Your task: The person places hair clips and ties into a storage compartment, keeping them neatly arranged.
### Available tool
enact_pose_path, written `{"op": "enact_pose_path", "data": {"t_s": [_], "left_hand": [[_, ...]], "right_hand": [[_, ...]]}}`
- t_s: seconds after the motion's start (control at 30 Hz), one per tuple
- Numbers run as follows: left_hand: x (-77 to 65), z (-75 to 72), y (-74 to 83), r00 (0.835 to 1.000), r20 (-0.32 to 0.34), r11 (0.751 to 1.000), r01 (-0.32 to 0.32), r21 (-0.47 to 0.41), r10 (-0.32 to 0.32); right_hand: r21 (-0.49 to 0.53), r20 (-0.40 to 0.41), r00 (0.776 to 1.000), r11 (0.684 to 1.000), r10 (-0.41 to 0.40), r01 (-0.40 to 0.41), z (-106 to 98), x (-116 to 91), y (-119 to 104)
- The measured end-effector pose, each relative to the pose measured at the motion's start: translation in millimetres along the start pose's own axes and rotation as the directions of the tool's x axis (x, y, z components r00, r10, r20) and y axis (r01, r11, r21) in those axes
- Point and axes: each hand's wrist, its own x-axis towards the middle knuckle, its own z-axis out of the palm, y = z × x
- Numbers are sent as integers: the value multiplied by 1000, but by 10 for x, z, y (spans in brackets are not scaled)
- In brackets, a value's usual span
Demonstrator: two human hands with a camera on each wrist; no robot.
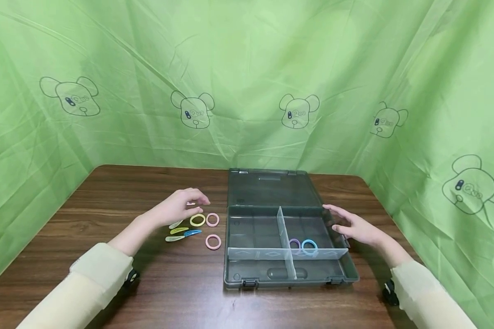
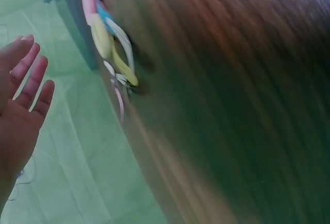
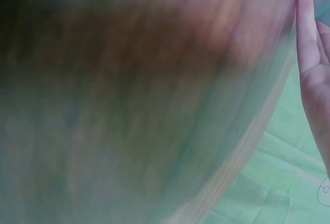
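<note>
My left hand hovers with loosely bent fingers over a group of hair clips and hair ties; in the left wrist view the hand holds nothing. Close below it lie a yellow hair tie, a yellow snap clip, a blue clip and a pale clip. Two pink hair ties lie beside them. My right hand rests at the right wall of a grey divided box, fingers relaxed. A purple hair tie and a blue hair tie sit in its far right compartment.
The box's lid lies folded back behind it. Clear dividers split the box into several compartments. Under everything is a brown wooden table. Green curtains with bear outlines stand round the table.
</note>
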Motion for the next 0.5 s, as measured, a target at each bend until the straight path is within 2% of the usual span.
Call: {"op": "enact_pose_path", "data": {"t_s": [0.13, 0.3, 0.5], "left_hand": [[-10, 12, -82, 999, 42, 1000, 4, 25, -5], [-14, 37, -199, 996, 81, 994, -41, 103, 33], [-17, 70, -320, 990, 137, 992, -57, 116, 41]], "right_hand": [[5, 11, 1000, 1000, 10, -10, -13, 3, -12], [15, 16, 1000, 1000, 12, -12, -16, 0, -2], [22, 20, 1000, 999, 22, -23, -16, -6, -4]]}}
